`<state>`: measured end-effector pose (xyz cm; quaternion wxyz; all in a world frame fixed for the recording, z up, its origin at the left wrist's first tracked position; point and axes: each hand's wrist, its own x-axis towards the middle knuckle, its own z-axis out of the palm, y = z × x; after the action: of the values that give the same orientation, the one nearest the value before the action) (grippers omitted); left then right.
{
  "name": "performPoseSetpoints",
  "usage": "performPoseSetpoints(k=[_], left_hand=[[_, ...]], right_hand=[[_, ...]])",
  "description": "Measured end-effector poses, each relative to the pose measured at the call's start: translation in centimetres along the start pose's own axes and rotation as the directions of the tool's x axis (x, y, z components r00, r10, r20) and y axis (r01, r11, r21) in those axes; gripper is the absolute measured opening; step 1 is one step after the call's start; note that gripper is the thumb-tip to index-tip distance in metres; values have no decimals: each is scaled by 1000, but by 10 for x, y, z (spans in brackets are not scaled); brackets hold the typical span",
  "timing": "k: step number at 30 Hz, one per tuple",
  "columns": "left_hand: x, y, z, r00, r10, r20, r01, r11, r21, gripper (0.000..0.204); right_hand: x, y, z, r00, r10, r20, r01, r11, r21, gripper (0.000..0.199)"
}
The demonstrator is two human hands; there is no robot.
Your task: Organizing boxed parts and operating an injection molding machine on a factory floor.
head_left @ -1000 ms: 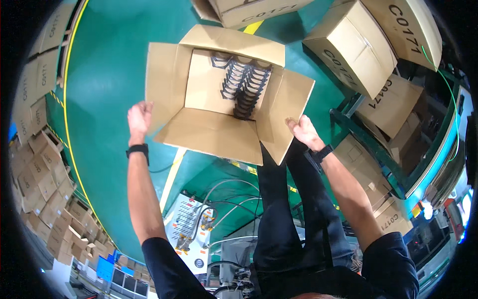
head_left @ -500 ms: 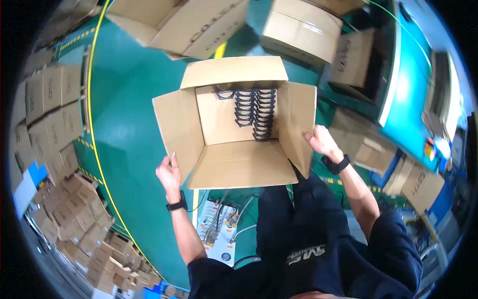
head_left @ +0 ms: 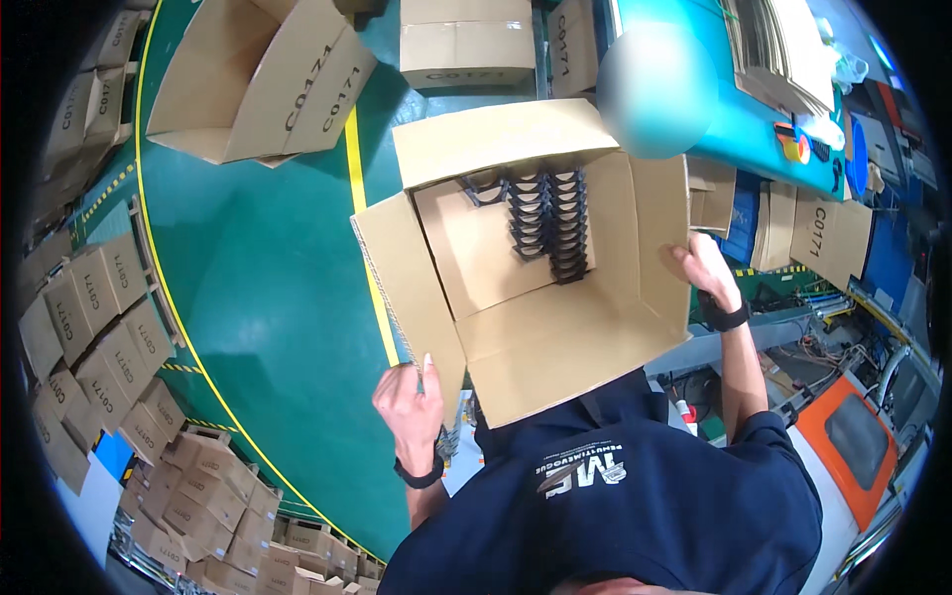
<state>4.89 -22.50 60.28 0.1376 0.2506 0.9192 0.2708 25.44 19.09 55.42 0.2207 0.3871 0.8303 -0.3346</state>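
Since the earlier frame the open cardboard box [head_left: 550, 322] has shifted toward the right of the frame and turned slightly, so that its near flap now slants up to the right. Both hands have gone with it: the left hand [head_left: 409, 405] sits lower and further right, and the right hand [head_left: 706, 268] has also shifted right. The view has swung as well, bringing the teal table [head_left: 759, 139] in the upper right nearer to the box's far corner.

The box is in the middle of the frame, mouth toward the camera and flaps spread, with the near flap in front of the person's dark shirt [head_left: 635, 506]. The left hand's fingers are curled closed at the lower end of the left flap, thumb raised along it. The right hand's thumb presses on the right flap; its other fingers are hidden behind the cardboard, but the grip looks closed. With a flap in each hand, the box seems to be carried by its sides; its underside is out of sight, so I cannot tell whether anything supports it.

Inside, black curved parts [head_left: 533, 220] lie nested in two columns against the far side, with one more at their upper left. They have kept that layout through the turn.
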Motion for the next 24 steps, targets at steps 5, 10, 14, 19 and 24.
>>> performPoseSetpoints(k=[5, 10, 14, 19, 24], left_hand=[[-20, -13, 9, 998, -49, -42, 48, 998, -39, 24], [-8, -74, 31, 984, -167, -66, 172, 980, 95, 28], [-11, -162, 58, 902, -428, -64, 431, 900, 62, 33], [-4, -277, 107, 814, -565, -136, 578, 811, 88, 36], [-2, -385, 145, 720, -650, -244, 688, 715, 124, 35]], right_hand=[[3, -22, -4, 993, -115, -15, 113, 989, -98, 25], [31, -31, 30, 992, -104, 68, 111, 987, -116, 21], [81, -81, 96, 975, -214, 54, 221, 953, -206, 23], [184, -142, 202, 924, -307, 230, 369, 873, -320, 20], [283, -203, 323, 837, -500, 221, 546, 779, -307, 16]])
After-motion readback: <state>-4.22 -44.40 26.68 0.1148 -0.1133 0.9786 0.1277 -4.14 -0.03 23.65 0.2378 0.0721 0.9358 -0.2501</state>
